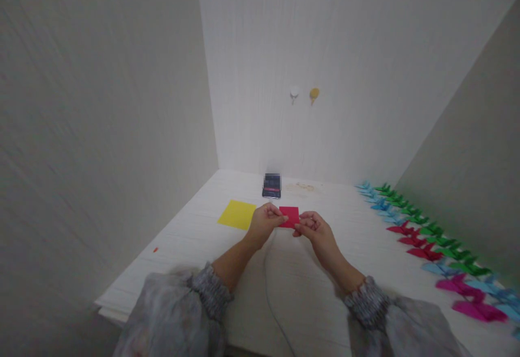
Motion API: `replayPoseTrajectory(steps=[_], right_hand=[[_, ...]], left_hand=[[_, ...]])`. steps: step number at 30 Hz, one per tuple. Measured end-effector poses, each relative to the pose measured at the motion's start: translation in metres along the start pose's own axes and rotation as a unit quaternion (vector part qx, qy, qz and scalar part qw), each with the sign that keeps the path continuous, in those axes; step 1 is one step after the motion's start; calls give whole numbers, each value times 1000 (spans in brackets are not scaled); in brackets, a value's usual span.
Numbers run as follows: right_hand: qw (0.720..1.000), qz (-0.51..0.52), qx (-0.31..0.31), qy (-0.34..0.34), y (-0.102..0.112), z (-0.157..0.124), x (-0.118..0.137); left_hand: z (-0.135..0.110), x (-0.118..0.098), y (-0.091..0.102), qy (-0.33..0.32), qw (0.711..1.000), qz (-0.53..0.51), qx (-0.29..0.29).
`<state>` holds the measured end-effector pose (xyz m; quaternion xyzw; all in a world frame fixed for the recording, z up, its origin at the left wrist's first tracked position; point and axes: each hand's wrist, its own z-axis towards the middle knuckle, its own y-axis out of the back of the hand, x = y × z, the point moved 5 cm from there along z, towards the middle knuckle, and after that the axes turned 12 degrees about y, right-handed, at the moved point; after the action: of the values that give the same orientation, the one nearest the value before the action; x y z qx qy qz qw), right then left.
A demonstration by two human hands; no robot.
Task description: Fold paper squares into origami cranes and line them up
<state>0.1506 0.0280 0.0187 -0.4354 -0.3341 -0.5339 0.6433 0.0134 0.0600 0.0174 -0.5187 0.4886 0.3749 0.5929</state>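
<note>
1. Pale walls rose on three sides, the back wall [260, 48] facing the person.
2. A white, faintly streaked worktop [317, 281] spread between them.
3. Gray sleeves [170, 313] with gathered cuffs covered both forearms down to near the wrists.
4. Folded paper figures [422, 251] stood in two slanting rows along the right side: light blue, red and magenta ones in the inner row, mostly green and then light blue ones by the wall.
5. The left hand [264, 221] had its grip pinched on the left edge of the red paper, thumb in front.
6. The right hand [317, 229] had its grip pinched at the lower right corner of that same paper.
7. A yellow sheet [236, 214] lay flat just left of the left hand, its right edge partly hidden.
8. A thin cable [270, 292] ran from behind the left hand toward the near edge.
9. The red paper [289, 217], a small rectangle, was held between both hands, in front of the phone.
10. A phone [272, 186] stood near the back wall, its screen blurred.
11. Two small hooks, one white [294, 92] and one yellow [314, 93], hung on the back wall.
12. An orange scrap [155, 249] lay near the left edge.
</note>
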Motion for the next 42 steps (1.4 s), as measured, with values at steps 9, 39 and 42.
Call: replayPoseTrajectory(steps=[9, 39, 42], right_hand=[[999, 20, 23, -42, -9, -3, -4], [991, 94, 42, -85, -6, -4, -4], [989, 107, 62, -82, -2, -4, 0]], left_hand=[[-2, 6, -9, 26, 998, 7, 52], [-1, 15, -6, 150, 983, 22, 107], [0, 12, -5, 151, 982, -4, 113]])
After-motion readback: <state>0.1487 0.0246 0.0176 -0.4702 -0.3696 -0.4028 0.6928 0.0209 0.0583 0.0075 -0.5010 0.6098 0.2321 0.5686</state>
